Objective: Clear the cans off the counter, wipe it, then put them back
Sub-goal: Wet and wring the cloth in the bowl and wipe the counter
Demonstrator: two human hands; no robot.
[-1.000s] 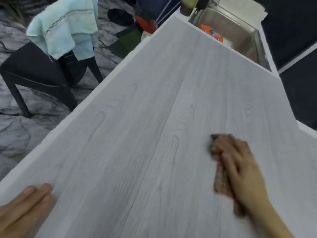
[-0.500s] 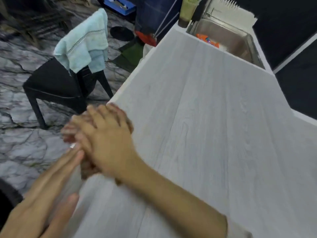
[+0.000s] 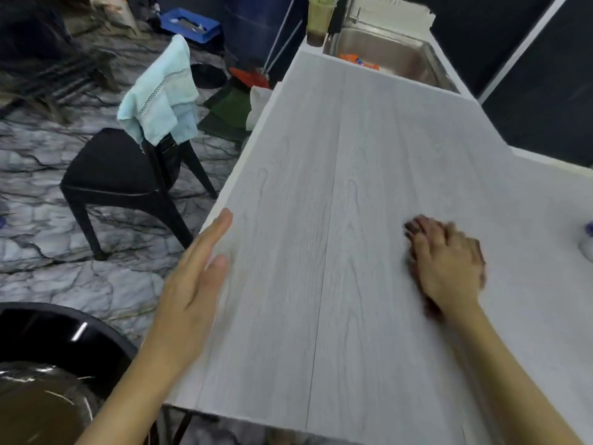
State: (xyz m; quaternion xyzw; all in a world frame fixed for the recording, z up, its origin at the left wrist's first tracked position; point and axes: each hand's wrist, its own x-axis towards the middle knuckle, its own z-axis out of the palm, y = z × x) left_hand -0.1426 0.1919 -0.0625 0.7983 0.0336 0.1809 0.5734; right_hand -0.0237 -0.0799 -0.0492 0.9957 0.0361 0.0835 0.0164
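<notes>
The pale wood-grain counter [image 3: 353, 155] fills the middle of the head view. My right hand [image 3: 446, 264] lies flat on it at the right, pressing down a brown cloth [image 3: 431, 308] that shows only at the hand's edges; the hand is blurred. At the counter's left edge my left hand [image 3: 192, 284] hovers with fingers straight and together, holding nothing. No cans show on the counter. At the right border sits part of a bluish-white object [image 3: 588, 242], too cut off to identify.
A steel sink [image 3: 385, 53] with an orange item [image 3: 357, 61] lies at the counter's far end, a green cup [image 3: 317, 20] beside it. Left of the counter stand a black chair [image 3: 122, 178] draped with a light-blue towel [image 3: 160, 97] and a black bin [image 3: 57, 342].
My right hand with the cloth swept from the counter's left edge across to the right side. My left hand drew apart from it and stays at the left edge.
</notes>
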